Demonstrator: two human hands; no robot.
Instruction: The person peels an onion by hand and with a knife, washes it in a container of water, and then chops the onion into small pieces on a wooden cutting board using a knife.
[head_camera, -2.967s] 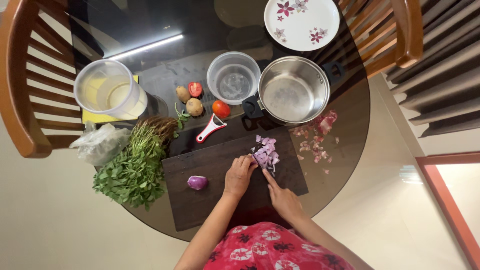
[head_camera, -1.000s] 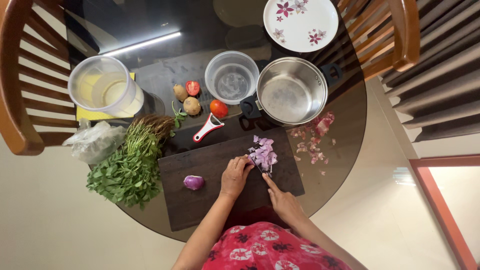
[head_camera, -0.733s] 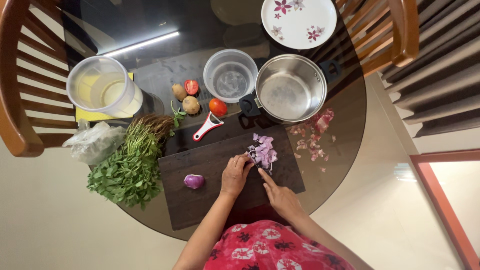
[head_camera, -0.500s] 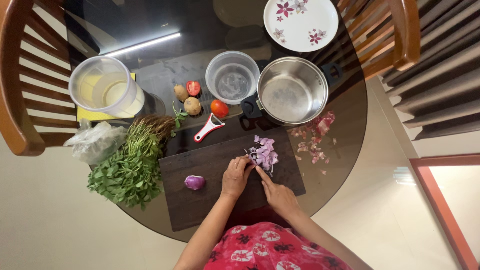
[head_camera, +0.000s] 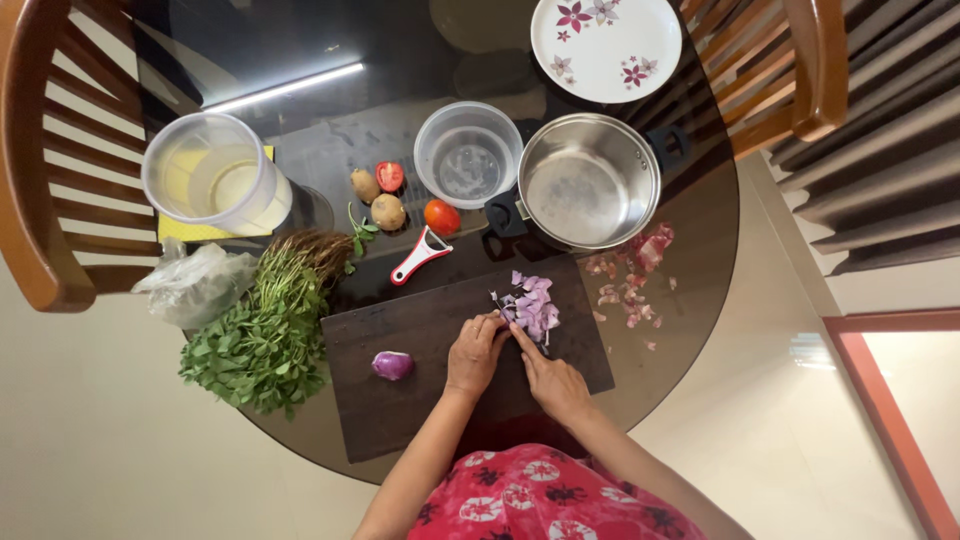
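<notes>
A dark wooden cutting board (head_camera: 420, 400) lies on the round glass table (head_camera: 690, 230). My left hand (head_camera: 474, 355) presses down on a piece of purple onion, mostly hidden under my fingers. My right hand (head_camera: 552, 378) grips a dark knife whose blade reaches into the pile of chopped purple onion (head_camera: 530, 302) at the board's far edge. A peeled half onion (head_camera: 392, 365) rests on the board to the left of my left hand.
Beyond the board stand a steel pot (head_camera: 588, 180), a clear plastic tub (head_camera: 467, 155), a jug (head_camera: 214, 188), a flowered plate (head_camera: 605, 45), potatoes (head_camera: 387, 211), tomatoes (head_camera: 441, 216), a red peeler (head_camera: 420, 255). Leafy greens (head_camera: 262, 335) and a plastic bag (head_camera: 195, 282) lie left; onion peels (head_camera: 632, 275) right.
My right hand has shifted left with the knife, closer to my left hand, cutting through the onion. The chopped pile has spread a little.
</notes>
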